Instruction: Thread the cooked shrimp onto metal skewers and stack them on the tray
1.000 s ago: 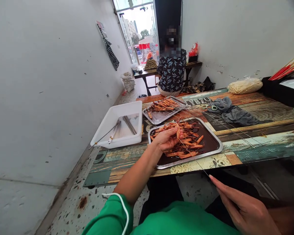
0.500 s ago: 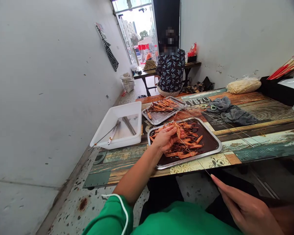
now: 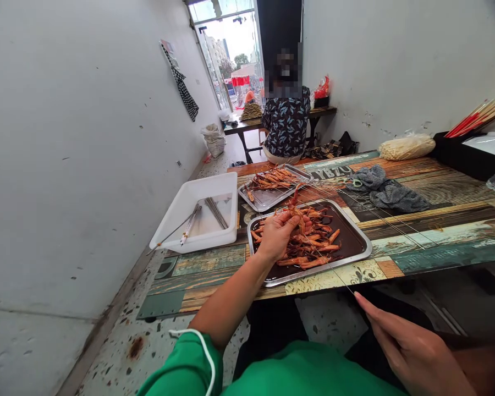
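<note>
My left hand (image 3: pixel 279 234) is closed around a reddish-brown poultry foot (image 3: pixel 299 212) and holds it upright above the near metal tray (image 3: pixel 365 250). In that tray more brown poultry feet (image 3: pixel 313 261) lie in dark liquid. A thin metal skewer (image 3: pixel 332 268) runs from the held foot towards the lower right. My right hand (image 3: pixel 412 341) pinches the skewer's lower end, beyond the table's front edge. How deep the skewer's tip sits in the foot is hidden by my left fingers.
Behind stands a second metal tray (image 3: pixel 266 203) with skewered pieces. To the left, a white bin (image 3: pixel 177 220) holds bundled metal skewers (image 3: pixel 216 213). Grey cloths (image 3: pixel 396 195) lie over loose skewers. A black box (image 3: pixel 457 157) stands at right. Farther off, a person (image 3: pixel 286 124) sits facing away.
The poultry foot in my left hand now stands a little higher, and my left fingers have shifted around it. My right hand keeps its pinch on the skewer, almost unmoved.
</note>
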`<state>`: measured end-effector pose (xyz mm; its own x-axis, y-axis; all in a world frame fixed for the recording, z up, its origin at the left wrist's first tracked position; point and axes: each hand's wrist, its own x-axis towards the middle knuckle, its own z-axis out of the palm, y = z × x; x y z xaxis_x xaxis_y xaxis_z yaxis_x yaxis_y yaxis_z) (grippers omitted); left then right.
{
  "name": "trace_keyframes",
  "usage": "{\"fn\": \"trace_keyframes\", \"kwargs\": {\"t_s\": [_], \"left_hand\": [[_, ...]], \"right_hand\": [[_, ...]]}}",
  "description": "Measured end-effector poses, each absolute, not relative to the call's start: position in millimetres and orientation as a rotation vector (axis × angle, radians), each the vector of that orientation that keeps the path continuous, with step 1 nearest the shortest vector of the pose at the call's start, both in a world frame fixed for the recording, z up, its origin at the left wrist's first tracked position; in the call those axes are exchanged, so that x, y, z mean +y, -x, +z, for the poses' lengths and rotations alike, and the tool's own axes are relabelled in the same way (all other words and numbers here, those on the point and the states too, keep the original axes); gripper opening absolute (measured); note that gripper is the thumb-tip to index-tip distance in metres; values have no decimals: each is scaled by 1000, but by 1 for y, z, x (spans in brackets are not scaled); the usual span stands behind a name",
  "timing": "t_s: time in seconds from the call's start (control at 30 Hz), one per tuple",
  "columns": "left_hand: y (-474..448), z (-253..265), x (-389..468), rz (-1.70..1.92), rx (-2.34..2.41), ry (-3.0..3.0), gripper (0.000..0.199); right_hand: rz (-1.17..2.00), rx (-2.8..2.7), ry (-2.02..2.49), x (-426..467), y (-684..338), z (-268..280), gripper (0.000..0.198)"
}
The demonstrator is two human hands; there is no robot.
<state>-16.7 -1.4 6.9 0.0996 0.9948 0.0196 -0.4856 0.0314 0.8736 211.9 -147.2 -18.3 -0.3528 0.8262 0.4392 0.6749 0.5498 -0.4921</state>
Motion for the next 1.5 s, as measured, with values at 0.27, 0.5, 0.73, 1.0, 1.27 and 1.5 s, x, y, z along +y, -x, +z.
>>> {"fn": "trace_keyframes", "kwargs": {"t_s": [0.27, 0.5, 0.73, 1.0, 1.27, 1.5], "left_hand": [[16, 2, 0, 1379, 779, -915, 21], [16, 0, 0, 1419, 783, -958, 21], [17, 2, 0, 1396, 753, -933, 23], [15, 1, -1, 1333, 749, -863, 30], [13, -1, -1, 1398, 747, -892, 29], [9, -4, -2, 1407, 753, -902, 29]], "right_hand": [[313, -2089, 1214, -146, -210, -21, 46], [314, -2081, 1223, -146, -210, -20, 45], [371, -2061, 1204, -144, -217, -20, 42], [474, -1967, 1235, -138, -219, -19, 33], [419, -1970, 1205, -143, -218, -22, 41], [381, -1979, 1175, -145, -213, -24, 45]]}}
